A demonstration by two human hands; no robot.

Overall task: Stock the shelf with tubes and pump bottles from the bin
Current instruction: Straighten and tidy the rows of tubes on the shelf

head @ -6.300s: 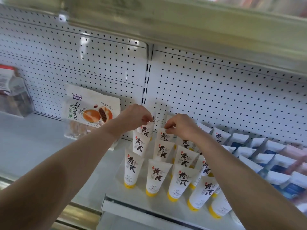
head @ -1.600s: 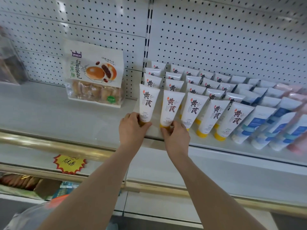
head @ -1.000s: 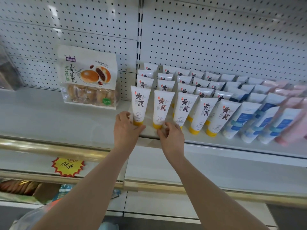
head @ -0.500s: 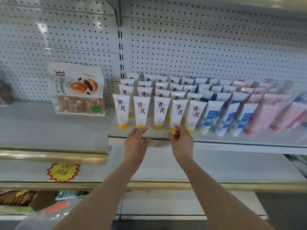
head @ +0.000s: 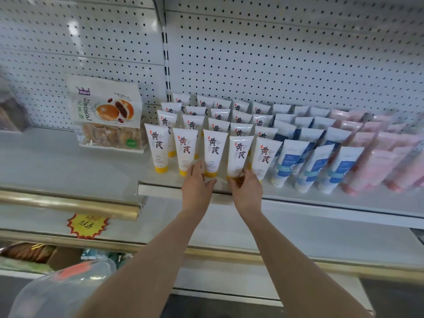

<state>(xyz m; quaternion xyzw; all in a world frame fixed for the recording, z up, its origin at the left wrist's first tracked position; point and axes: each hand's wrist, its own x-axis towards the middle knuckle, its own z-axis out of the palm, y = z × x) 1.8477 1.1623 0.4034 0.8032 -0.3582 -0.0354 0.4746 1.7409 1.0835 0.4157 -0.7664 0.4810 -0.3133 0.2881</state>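
Note:
White tubes with yellow caps (head: 160, 145) stand in several rows on a raised white shelf tray (head: 160, 188). To their right are blue-and-white tubes (head: 291, 161), then pink tubes (head: 371, 166). My left hand (head: 197, 187) rests at the front row, fingers spread, touching the caps of the second and third tubes (head: 214, 148). My right hand (head: 246, 191) pinches the yellow cap of the fourth front tube (head: 239, 152). No pump bottles show.
A bag of bread buns (head: 107, 115) leans on the pegboard left of the tubes. A clear plastic bin (head: 59, 292) sits at bottom left. A gold rail (head: 68, 204) and a yellow star price tag (head: 87, 226) front the lower shelf.
Both hands have risen from the tray's front edge to the front-row caps, after working the two leftmost tubes a second ago. The right hand has closed on the fourth tube's cap.

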